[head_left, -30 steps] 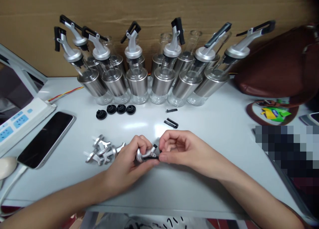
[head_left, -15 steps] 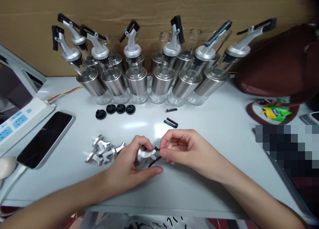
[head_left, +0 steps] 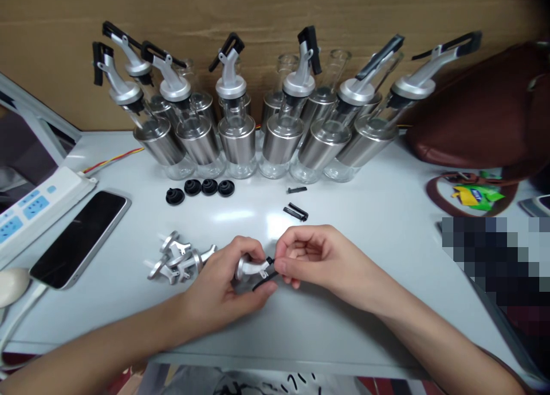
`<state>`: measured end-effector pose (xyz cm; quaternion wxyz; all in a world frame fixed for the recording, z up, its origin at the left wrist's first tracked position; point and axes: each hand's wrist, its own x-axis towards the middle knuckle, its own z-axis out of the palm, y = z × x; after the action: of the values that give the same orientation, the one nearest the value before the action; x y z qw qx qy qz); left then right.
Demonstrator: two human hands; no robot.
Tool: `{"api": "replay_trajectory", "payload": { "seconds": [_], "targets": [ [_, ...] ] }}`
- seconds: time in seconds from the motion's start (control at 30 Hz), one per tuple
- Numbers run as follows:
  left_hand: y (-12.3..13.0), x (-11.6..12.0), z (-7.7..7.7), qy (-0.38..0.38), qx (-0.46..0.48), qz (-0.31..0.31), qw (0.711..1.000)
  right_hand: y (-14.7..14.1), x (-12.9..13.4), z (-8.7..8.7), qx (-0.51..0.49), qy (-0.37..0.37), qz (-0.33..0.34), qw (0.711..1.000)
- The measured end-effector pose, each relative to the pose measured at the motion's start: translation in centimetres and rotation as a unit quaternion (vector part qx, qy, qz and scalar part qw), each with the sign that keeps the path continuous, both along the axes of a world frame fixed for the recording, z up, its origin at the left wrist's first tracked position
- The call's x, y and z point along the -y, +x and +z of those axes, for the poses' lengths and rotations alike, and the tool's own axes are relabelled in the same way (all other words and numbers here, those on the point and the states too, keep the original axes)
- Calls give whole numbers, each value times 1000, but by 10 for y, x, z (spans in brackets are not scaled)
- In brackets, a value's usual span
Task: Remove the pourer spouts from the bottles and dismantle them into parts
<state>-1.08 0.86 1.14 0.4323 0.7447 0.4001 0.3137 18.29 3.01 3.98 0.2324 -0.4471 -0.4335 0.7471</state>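
Observation:
My left hand (head_left: 227, 280) is closed around a silver bottle pourer spout (head_left: 253, 268), its round base toward the palm and its tip pointing right. At that tip, my right hand (head_left: 313, 257) pinches a black flip cap (head_left: 267, 279), whose long arm slants down-left beside the spout near my left thumb. Part of the cap is hidden by the right fingertips. Just left of my left hand lies a pile of silver spouts (head_left: 180, 259). Beyond my hands are black cap pieces (head_left: 295, 211) and another small black piece (head_left: 297, 190). Several black rubber stoppers (head_left: 209, 187) sit further left.
Glass bottles with steel sleeves (head_left: 237, 145) line the back, several topped with pourers. At left are a phone (head_left: 79, 240), a power strip (head_left: 38, 208) and a white cable. A brown bag (head_left: 476, 114) and a green-yellow wrapper (head_left: 478, 196) occupy the right.
The black cap's arm has swung slightly closer to my left thumb, and the thumb has drawn back a little to the left. Both hands keep their hold; the view has shifted slightly.

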Motion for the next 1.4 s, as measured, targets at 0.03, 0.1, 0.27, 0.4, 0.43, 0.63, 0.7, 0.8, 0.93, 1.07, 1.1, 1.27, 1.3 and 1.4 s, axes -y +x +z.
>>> {"api": "replay_trajectory", "payload": {
  "seconds": [0.03,0.1,0.27,0.4,0.43,0.63,0.7,0.8,0.93,1.07,1.1,1.27,1.3,1.4],
  "targets": [
    [0,0,-1,7,3,2,1000,0,0,0,-1,-5,-1,1000],
    [-1,1,-2,22,10,3,1000,-1,0,1,-4,-16,-5,1000],
    [-2,1,-3,61,31,-1,998,0,1,0,-33,-36,-11,999],
    [-2,0,-4,81,41,-5,996,1,1,-2,-52,-33,4,998],
    [-2,0,-5,85,42,-6,996,1,1,-2,-53,-32,6,998],
    [-1,4,-7,73,41,-6,996,1,2,0,-46,-22,1,999],
    [-1,4,-7,68,36,-4,997,2,2,1,-44,-19,-3,999],
    [-2,4,-7,69,44,-6,997,3,2,1,-45,-12,-3,999],
    [0,3,-6,69,61,-13,996,3,2,1,-51,-6,-2,999],
    [-1,3,-7,80,55,-2,995,0,4,2,-21,-10,7,1000],
    [-1,3,-7,84,47,4,995,0,4,2,-12,-15,9,1000],
    [-1,4,-7,102,20,0,995,1,6,2,-7,2,15,1000],
    [-1,4,-7,104,17,-3,994,1,6,2,-7,10,15,1000],
    [0,4,-5,105,3,-5,994,3,6,2,5,25,17,1000]
  ]
}}
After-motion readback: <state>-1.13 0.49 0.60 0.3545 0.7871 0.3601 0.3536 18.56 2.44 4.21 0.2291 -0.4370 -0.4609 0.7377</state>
